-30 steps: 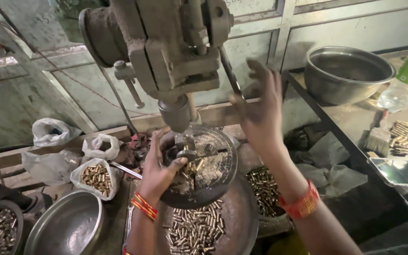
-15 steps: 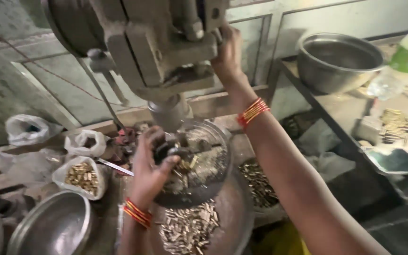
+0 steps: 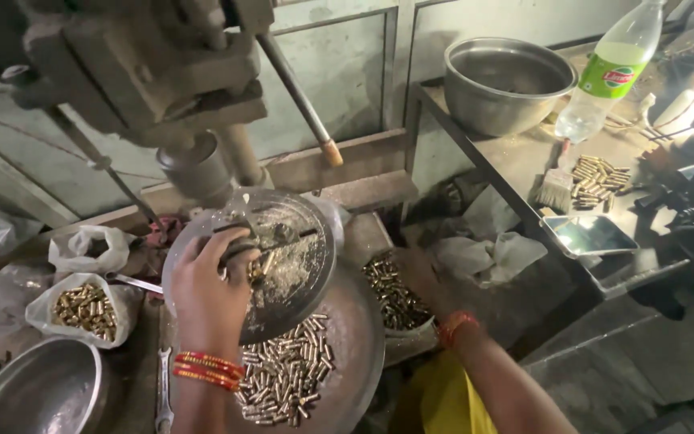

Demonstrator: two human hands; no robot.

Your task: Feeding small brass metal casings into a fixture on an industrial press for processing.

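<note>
We seat a small brass cylinder (image 3: pixel 265 263) on the round, chip-strewn metal press plate (image 3: pixel 299 265) beneath the grey drill spindle (image 3: pixel 194 167); our left hand (image 3: pixel 206 293) pinches it in place. At 4 o'clock, our right hand (image 3: pixel 415 277) reaches into the brass blanks pile (image 3: pixel 391 293); its grip cannot be determined. We judge loading is the step in hand. Next, the angled feed lever (image 3: pixel 303 100) requires pulling.

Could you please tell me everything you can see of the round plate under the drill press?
The round plate is a grey metal disc, tilted toward the camera, sitting beneath the press spindle. Brass-coloured filings and dust coat its face, and a dark clamp bar crosses it. The left hand rests on its near left edge, fingers at a small brass piece. Below it lies a pan of brass casings.
</note>
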